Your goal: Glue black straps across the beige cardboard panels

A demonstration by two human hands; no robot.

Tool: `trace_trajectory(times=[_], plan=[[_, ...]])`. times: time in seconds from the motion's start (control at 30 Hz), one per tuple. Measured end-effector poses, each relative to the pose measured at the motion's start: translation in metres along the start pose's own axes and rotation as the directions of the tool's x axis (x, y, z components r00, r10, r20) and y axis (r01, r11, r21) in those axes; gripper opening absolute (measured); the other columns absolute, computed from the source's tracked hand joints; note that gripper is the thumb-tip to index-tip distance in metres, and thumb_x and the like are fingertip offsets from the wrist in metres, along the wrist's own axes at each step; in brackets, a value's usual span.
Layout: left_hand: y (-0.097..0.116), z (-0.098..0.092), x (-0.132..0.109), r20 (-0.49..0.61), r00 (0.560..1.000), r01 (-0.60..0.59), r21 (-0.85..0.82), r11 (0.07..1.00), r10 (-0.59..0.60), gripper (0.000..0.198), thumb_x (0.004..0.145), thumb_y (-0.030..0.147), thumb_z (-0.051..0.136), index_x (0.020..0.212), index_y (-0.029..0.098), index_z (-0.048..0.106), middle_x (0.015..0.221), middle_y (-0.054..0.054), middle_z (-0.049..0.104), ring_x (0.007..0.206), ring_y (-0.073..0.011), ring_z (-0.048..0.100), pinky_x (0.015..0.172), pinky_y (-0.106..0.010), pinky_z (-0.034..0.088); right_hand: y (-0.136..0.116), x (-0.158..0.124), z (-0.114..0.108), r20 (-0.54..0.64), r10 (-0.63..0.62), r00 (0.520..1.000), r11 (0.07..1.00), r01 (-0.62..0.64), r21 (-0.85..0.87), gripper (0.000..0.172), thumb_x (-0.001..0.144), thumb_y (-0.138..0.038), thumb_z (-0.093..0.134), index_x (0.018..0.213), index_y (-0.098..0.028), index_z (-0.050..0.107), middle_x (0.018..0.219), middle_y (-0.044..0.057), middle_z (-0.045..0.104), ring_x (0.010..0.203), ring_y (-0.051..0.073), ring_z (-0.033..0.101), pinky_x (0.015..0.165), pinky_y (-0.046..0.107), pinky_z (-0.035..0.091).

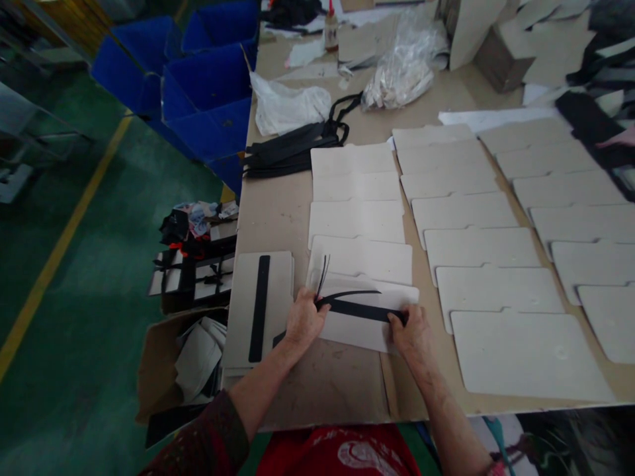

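Note:
A black strip (364,309) lies across a pale grey board (357,336) in front of me. My left hand (306,320) pinches the strip's left end, with thin black strands sticking up and out from between the fingers. At the strip's right end, my right hand (413,330) grips it between thumb and fingers over the board's right edge. To the left sits a stack of boards (282,284), and a black strip (258,307) runs lengthwise down the top one. Another dark piece shows partly beneath my left wrist.
Overlapping rows of grey boards (501,287) cover the table's middle and right. Bundled black strips (288,149), a white plastic bag (290,106) and a clear bag (404,63) lie farther back. Blue bins (208,86) and a cardboard box (153,370) stand beyond the left edge.

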State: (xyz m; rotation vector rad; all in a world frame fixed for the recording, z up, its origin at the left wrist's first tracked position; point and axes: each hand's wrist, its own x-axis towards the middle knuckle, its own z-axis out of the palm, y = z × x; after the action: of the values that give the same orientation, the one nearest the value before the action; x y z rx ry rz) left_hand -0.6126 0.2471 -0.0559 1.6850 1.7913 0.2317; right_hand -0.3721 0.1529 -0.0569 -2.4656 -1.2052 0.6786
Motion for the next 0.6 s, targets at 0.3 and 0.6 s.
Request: trace_trajectory(times=[0.3,0.6], plan=[[-0.002,-0.003,-0.011,-0.19,0.978,-0.095,-0.034,0.995,0.086,0.031,0.076,0.021,0.076,0.098,0.017,0.055,0.102,-0.007,0.056,0.101,-0.0239,0.059,0.091,-0.038,0.049,0.033,0.006,-0.005,-0.234,0.042,0.971,0.996,-0.022,0.086,0.05,0.072,-0.058,0.06,0.099,-0.017,0.057,0.098,0.014,0.059,0.092,0.029,0.056,0.081,0.041,0.047],[-0.007,-0.001,-0.009,-0.199,0.977,-0.098,-0.074,0.992,0.081,0.03,0.078,0.006,0.063,0.105,0.017,0.055,0.105,-0.007,0.056,0.106,-0.023,0.057,0.098,-0.039,0.047,0.02,-0.005,-0.024,-0.012,0.26,0.966,0.886,-0.233,0.401,0.054,0.06,-0.057,0.069,0.095,-0.016,0.064,0.075,0.006,0.067,0.067,0.024,0.063,0.062,0.036,0.05]])
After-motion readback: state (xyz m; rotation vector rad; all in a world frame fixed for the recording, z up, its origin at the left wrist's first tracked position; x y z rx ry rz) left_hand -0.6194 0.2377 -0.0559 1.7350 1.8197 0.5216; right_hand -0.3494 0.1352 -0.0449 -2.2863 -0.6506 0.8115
